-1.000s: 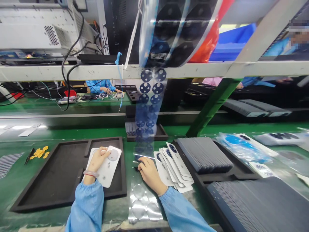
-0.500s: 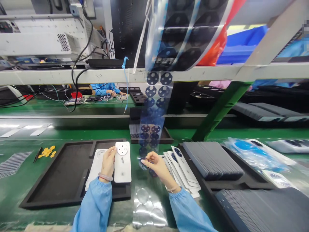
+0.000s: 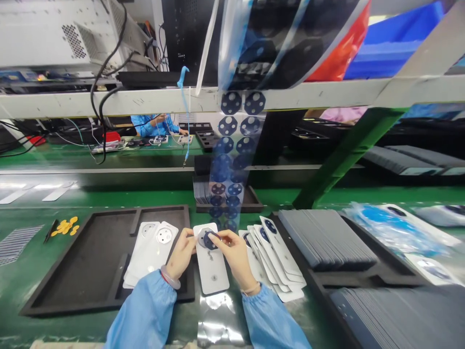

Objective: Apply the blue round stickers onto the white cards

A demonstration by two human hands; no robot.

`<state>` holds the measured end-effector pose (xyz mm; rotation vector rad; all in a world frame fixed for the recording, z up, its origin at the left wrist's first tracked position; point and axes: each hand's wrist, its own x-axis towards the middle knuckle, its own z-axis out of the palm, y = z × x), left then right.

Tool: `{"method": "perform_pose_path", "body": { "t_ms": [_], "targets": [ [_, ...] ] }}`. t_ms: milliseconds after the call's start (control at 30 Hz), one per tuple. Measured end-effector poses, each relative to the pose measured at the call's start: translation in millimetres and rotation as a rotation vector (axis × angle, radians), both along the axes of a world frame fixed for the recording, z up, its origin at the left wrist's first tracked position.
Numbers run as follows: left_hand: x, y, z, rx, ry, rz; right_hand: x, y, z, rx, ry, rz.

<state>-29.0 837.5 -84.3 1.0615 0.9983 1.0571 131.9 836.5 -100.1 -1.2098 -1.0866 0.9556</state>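
Observation:
Between my hands lies a white phone back cover [image 3: 213,271], its round camera area at the top. My left hand [image 3: 181,254] grips the cover by its upper left edge. In my right hand [image 3: 234,252], thumb and fingers pinch a dark round camera sticker [image 3: 209,239] with holes, which overlaps the cover's camera circle. Whether the sticker touches the cover I cannot tell. Left of my hands, white covers with bare camera circles [image 3: 152,249] rest on a black tray [image 3: 72,276]. Several covers with dark camera circles [image 3: 278,252] lie fanned out at my right.
A strip of dark stickers [image 3: 225,167] hangs from a large roll [image 3: 276,43] above the bench. Stacked grey sheets [image 3: 323,237] fill a black tray on the right. Yellow discs [image 3: 65,226] lie at far left. Across the bench, a co-worker's blue sleeve [image 3: 145,127] shows.
My left hand has brought the cover rightward from the tray's edge. My right hand has carried the sticker from the hanging strip onto or just over the cover's camera circle.

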Motion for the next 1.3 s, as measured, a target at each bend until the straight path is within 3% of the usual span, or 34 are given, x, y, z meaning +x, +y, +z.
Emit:
{"method": "perform_pose_path", "body": {
  "t_ms": [433, 867, 1300],
  "targets": [
    [-1, 0, -4.4, 0.052, 0.026, -0.121, -5, -7, 4.8, 0.101, -0.084, -0.052],
    [2, -2, 5.4, 0.037, 0.017, -0.13, -8, -9, 0.3, 0.068, -0.075, -0.087],
    [0, -1, 0.1, 0.039, 0.024, -0.132, -9, -8, -3.2, 0.08, -0.076, -0.11]
  ]
}}
